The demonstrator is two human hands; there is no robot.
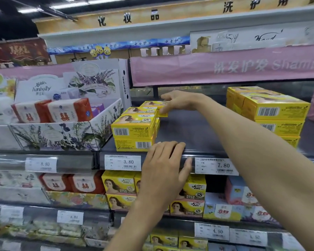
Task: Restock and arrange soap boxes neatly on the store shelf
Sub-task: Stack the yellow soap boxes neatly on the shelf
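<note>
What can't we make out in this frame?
- Head view: back box, mostly covered by right hand.
- Head view: lower-shelf boxes, partly behind left hand.
- Head view: price tag, small print blurred.
- Head view: right stack, base behind forearm.

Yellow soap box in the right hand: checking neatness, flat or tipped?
Flat: the yellow soap box lies face up, level with the stack, right hand gripping.

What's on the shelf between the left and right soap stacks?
Between left stack and right stack: bare shelf, crossed by the right arm. Head view.
</note>
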